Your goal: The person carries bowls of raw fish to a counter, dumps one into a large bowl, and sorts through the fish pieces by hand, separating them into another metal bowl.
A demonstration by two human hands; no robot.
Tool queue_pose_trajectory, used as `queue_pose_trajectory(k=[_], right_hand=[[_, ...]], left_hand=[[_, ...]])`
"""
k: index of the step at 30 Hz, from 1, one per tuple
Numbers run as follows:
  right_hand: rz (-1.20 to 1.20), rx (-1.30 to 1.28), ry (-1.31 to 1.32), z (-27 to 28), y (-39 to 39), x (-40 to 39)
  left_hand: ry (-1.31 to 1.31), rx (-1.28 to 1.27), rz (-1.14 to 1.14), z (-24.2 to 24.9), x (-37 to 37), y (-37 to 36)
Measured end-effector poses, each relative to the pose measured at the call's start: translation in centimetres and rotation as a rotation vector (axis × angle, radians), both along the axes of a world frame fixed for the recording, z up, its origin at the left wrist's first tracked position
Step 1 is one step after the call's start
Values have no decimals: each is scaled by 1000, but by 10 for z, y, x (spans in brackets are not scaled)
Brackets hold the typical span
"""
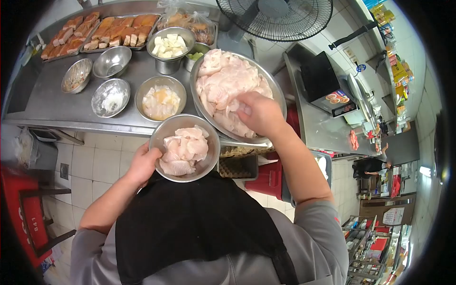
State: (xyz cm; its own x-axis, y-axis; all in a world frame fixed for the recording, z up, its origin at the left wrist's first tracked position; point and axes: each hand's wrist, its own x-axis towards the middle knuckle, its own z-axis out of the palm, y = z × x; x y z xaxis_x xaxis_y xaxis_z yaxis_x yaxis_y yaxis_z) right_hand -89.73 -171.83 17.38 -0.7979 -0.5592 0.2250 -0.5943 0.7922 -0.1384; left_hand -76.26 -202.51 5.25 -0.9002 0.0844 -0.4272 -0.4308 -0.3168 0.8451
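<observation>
My left hand is closed on the rim of a steel bowl, held in front of the black apron. Several pale pink raw meat pieces lie in this bowl. To the right, my right hand reaches into a large steel basin heaped with raw meat fillets. Its fingers are pinched on a piece of raw meat at the pile's surface; the fingertips are partly hidden.
On the steel table stand a bowl of meat with egg, a bowl of white powder, a bowl of white cubes, and trays of roasted meat. A fan stands behind; a distant person is at right.
</observation>
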Motion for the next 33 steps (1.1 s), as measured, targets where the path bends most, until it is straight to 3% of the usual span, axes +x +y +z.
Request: queue_pose_trajectory(k=[3, 9, 15, 24, 27, 33], right_hand=[[-161, 238, -45, -2, -16, 5], [-301, 361, -120, -12, -30, -15], [-276, 491, -179, -3, -32, -25], [-70, 293, -151, 20, -11, -2], [-43, 327, -472, 35, -14, 16], [-91, 434, -457, 10, -31, 10]], left_hand=[[-10, -17, -5, 4, -1, 3], [3, -17, -38, 2, -4, 7], [23, -13, -28, -1, -3, 3], [7, 1, 9, -3, -2, -7], [3, -3, 3, -7, -3, -8], [5, -11, -18, 3, -7, -4]])
